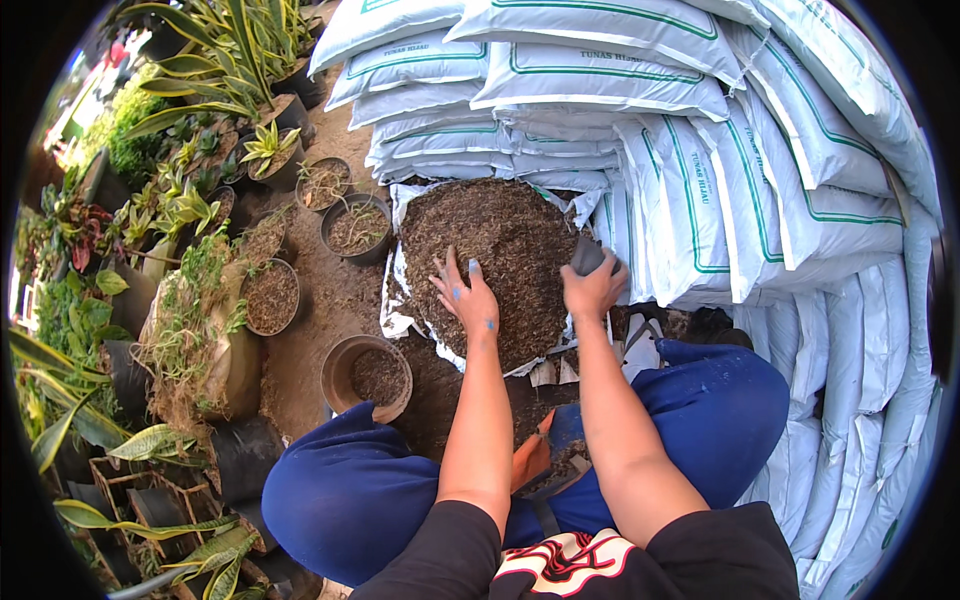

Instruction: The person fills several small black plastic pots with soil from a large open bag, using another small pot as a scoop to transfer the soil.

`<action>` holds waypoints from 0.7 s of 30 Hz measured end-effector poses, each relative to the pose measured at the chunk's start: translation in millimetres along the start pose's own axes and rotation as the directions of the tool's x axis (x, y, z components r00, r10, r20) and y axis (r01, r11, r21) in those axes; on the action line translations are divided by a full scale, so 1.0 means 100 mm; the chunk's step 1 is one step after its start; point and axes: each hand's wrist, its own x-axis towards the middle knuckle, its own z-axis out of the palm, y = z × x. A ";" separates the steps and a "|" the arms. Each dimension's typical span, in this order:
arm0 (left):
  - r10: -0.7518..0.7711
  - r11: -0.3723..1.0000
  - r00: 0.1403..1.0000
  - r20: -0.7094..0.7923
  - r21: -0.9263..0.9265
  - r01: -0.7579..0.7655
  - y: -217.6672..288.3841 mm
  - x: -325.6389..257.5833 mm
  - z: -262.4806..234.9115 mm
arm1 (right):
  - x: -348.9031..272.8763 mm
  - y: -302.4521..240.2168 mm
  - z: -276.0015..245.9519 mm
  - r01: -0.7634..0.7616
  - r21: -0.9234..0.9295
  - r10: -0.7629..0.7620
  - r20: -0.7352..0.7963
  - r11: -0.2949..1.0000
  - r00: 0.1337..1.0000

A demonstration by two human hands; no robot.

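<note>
The left hand [466, 297] lies released, fingers spread and flat, on a heap of coarse, crumbly brown potting mix [500, 250] that fills a torn-open white sack [398, 300], its plastic edges crinkled and folded back on the ground. The right hand [592, 285] is clenched around a small dark grey scoop-like thing [587, 255] (only its upper end shows above the fingers, so its true shape is hard to make out), pressed at the right edge of the heap. Behind and to the right rise stacked white sacks [690, 120], smooth and plump, with green line borders. Just left of the knees stands a round brown pot [366, 377], partly filled with the same fibrous mix. Further left sit several dark round pots [357, 227] of soil, and leafy green plants [215, 55] bent by the lens at the rim. Between the blue-clad knees [340, 480] something orange [530, 455] shows, mostly hidden by the forearms.
</note>
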 end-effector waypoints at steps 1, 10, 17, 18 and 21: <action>-0.004 1.000 1.000 0.029 0.011 0.003 0.01 0.00 0.03 | -0.13 -0.03 0.03 -0.038 -0.003 0.038 0.007 0.999 0.999; 0.090 0.995 0.966 0.241 0.018 -0.097 0.02 0.05 0.10 | -0.36 -0.35 0.10 -0.264 0.131 0.236 0.194 0.956 0.952; 0.081 0.996 0.917 0.392 -0.066 -0.060 0.09 -0.02 0.00 | -0.03 -0.12 0.07 -0.411 0.624 0.180 0.400 0.665 0.899; 0.060 0.998 0.929 0.364 -0.052 -0.044 0.12 -0.07 0.00 | -0.01 -0.11 0.03 -0.390 0.649 0.149 0.396 0.653 0.906; 0.013 1.000 0.968 0.252 -0.008 -0.011 0.13 -0.14 -0.06 | 0.04 -0.18 -0.11 -0.292 0.662 0.041 0.367 0.690 0.929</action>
